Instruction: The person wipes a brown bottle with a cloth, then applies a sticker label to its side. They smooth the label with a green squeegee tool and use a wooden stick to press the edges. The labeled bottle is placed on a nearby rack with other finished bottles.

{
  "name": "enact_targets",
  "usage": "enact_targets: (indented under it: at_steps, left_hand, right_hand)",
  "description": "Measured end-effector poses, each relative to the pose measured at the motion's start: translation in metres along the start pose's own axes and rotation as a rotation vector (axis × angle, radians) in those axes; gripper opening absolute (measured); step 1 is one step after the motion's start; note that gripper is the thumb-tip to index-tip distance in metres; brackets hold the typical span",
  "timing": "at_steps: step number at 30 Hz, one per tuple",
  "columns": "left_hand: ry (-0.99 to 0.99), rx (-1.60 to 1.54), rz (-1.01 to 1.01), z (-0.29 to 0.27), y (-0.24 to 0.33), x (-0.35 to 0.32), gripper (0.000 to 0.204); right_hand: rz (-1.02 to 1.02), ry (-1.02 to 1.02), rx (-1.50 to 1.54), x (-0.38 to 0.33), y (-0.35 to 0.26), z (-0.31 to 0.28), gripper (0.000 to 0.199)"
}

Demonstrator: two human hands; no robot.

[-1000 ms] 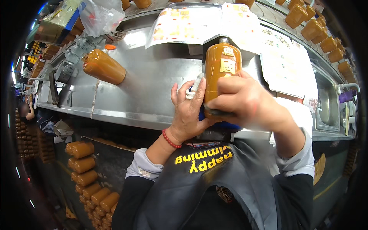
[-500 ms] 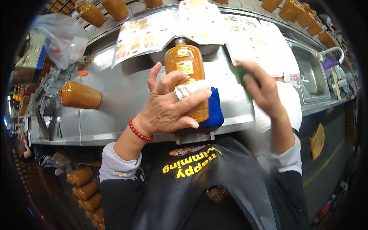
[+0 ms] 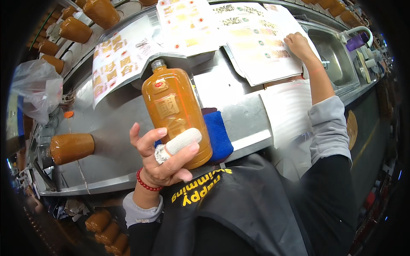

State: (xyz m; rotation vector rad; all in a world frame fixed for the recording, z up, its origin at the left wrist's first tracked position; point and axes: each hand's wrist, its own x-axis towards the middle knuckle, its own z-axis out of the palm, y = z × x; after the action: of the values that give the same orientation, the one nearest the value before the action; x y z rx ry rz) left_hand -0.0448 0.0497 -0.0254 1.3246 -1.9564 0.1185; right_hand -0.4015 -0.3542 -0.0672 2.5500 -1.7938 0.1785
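An amber flat bottle [image 3: 175,91] with a clear threaded neck and raised gold lettering lies tilted on the steel bench, its neck pointing away. Partly beneath it is a blue cloth [image 3: 219,138]. My left hand [image 3: 160,158] wraps over the bottle's lower left side, one finger covered by a white fabric sleeve [image 3: 183,143]. At the far right, my right hand [image 3: 297,45] has its fingers curled together on the right part of a stack of printed label sheets [image 3: 256,68]. Whatever those fingertips pinch is hidden.
More label sheets [image 3: 124,59] lie on a raised support behind the bottle. Another amber bottle [image 3: 72,148] rests at left near a plastic bag [image 3: 38,89]. A steel sink [image 3: 333,55] with a purple-ended tap [image 3: 356,42] is at right. Several bottles [image 3: 74,30] line the back.
My right hand has moved away and right to the label sheets; the green-handled tool it held is out of sight. The bottle leans further left, with my left hand still on it.
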Motion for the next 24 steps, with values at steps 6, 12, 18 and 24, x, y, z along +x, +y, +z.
enact_targets:
  at_steps: [6,12,18,24]
  left_hand:
    - [0.007,0.003,-0.019,0.001,-0.002,-0.004,0.055]
    - [0.019,-0.009,-0.014,0.003,-0.004,-0.008,0.055]
    - [-0.008,0.018,-0.013,0.002,-0.002,-0.010,0.055]
    - [0.009,0.016,-0.026,0.003,0.000,-0.011,0.055]
  right_hand:
    - [-0.191,0.009,0.010,-0.067,-0.023,-0.016,0.028]
    - [-0.179,0.051,-0.041,-0.099,-0.017,-0.040,0.028]
    - [0.112,-0.107,-0.100,-0.083,-0.008,-0.039,0.026]
    - [-0.054,0.177,0.061,-0.093,-0.020,-0.032,0.034]
